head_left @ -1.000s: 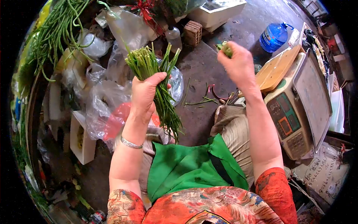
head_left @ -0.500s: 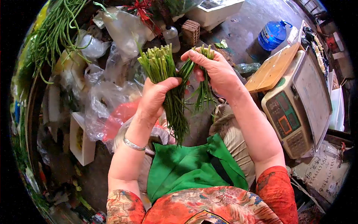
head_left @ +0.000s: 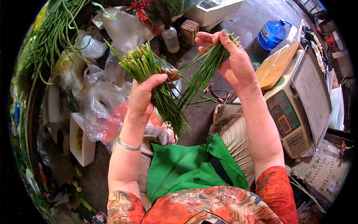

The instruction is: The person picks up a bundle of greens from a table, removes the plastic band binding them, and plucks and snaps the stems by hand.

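My left hand is closed around a thick bundle of thin green vegetable stalks, pale cut ends up and darker tips hanging down. Between the thumb and fingers of my right hand is a smaller bunch of the same stalks, gripped near its cut ends. That bunch slants down toward the bundle, and their lower tips overlap. A green cloth lies across my lap below both hands. A pair of scissors, partly hidden, seems to lie on the floor near a few loose stalk pieces.
At right stand a weighing scale, a wooden board and a blue water jug. Plastic bags and a white foam box are on the left. Long beans hang at upper left. A bottle and brick stand ahead.
My hands have moved apart: the right went up and to the right with its bunch, drawing it away from the bundle. The left shifted left, tilting the bundle.
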`<state>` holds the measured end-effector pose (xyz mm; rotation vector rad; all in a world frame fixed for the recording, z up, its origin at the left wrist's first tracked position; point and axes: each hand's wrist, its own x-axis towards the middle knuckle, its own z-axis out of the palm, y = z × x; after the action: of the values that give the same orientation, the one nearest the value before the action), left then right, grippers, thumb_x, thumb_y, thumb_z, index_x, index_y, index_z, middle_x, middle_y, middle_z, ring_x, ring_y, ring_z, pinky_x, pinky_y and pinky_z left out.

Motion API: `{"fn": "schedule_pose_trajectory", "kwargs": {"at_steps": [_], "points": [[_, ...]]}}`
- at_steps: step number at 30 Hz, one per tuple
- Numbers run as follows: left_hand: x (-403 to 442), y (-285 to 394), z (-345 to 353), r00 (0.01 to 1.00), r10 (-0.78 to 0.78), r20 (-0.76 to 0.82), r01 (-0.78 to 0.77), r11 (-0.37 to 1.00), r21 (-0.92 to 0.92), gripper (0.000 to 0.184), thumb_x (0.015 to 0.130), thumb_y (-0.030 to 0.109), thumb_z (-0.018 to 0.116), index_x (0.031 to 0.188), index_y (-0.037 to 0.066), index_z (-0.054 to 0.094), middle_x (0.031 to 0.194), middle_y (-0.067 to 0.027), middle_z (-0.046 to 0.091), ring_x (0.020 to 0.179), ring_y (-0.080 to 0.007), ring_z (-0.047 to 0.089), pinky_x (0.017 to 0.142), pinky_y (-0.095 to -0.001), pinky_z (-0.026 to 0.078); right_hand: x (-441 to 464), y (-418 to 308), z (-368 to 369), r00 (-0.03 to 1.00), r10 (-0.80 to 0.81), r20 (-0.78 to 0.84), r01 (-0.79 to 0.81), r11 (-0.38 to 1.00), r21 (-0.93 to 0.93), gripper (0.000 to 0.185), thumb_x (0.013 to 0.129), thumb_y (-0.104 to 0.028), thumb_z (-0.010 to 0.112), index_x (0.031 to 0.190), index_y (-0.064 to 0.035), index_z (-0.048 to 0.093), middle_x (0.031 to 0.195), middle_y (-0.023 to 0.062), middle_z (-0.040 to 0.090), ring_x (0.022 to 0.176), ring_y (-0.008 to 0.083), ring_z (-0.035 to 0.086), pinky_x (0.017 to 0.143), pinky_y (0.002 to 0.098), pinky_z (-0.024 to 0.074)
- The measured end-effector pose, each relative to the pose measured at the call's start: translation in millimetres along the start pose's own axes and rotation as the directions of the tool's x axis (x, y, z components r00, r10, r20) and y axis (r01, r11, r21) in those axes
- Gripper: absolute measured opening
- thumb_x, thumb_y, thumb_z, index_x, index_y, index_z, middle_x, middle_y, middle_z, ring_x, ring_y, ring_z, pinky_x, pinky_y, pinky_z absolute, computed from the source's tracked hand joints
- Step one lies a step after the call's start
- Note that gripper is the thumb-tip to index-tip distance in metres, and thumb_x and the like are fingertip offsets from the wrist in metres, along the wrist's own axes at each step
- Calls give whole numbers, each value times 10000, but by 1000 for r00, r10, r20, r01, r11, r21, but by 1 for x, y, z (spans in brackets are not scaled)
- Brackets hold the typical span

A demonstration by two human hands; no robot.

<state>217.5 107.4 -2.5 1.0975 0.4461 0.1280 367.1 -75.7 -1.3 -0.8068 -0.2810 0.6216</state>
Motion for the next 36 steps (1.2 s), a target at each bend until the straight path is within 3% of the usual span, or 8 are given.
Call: {"fn": "schedule_pose_trajectory", "kwargs": {"at_steps": [1,4,11,16,21,28,33,36], "points": [[1,0,-1,1000,0,-1,0,1000,0,255,822,80,597,1032,-64,613,1040,-194,659,881,-261,669,767,-376,557,0,-1,-1,1000,10,27,-9,1000,-27,309,993,-323,434,879,-54,536,1187,168,589,1126,265,565,977,397,453],[2,0,-6,998,-39,44,39,999,-7,304,828,108,587,1065,-81,606,1061,-200,654,900,-256,662,804,-373,547,3,2,-5,997,17,69,-23,996,84,302,986,-298,470,954,-27,599,1116,184,638,1045,254,615,905,373,492],[2,1,-7,994,-92,60,98,990,-103,274,841,127,619,1067,-25,590,950,-155,669,858,-252,661,797,-382,540,-1,1,-2,975,86,206,-112,987,114,343,992,-321,442,987,-11,590,1179,208,599,1098,294,588,919,418,492],[0,-2,15,1000,10,-22,-10,999,31,238,808,57,679,1027,7,602,907,-95,680,739,-193,659,703,-313,549,-3,9,8,948,121,294,-132,991,19,404,978,-390,448,968,-12,589,1202,195,587,1123,274,571,930,416,483],[0,-7,22,1000,3,-4,-3,992,129,249,781,23,703,1021,16,636,905,-39,669,772,-137,635,706,-272,526,-6,21,12,948,126,293,-103,990,-92,330,975,-310,497,816,-30,570,1201,163,590,1096,190,536,928,329,435],[-2,-2,36,995,93,27,-96,986,137,246,766,33,694,1002,0,634,881,-57,668,746,-165,652,702,-289,534,-8,26,13,897,180,403,-132,981,-142,327,969,-307,508,774,-51,563,1088,105,604,1181,179,461,977,320,351],[-2,-6,33,997,71,32,-75,987,142,237,774,51,705,990,1,621,860,-49,666,739,-165,652,689,-283,532,-13,24,13,900,241,363,-117,936,-333,280,964,-272,540,1066,-17,592,871,-4,598,828,82,539,803,233,440],[0,-8,22,997,78,16,-79,988,135,204,780,24,700,966,3,617,837,-52,655,735,-166,648,680,-281,528,-15,16,10,866,376,330,-157,830,-535,305,969,-272,528,1113,-12,592,845,-11,584,872,76,554,747,247,466]]}}
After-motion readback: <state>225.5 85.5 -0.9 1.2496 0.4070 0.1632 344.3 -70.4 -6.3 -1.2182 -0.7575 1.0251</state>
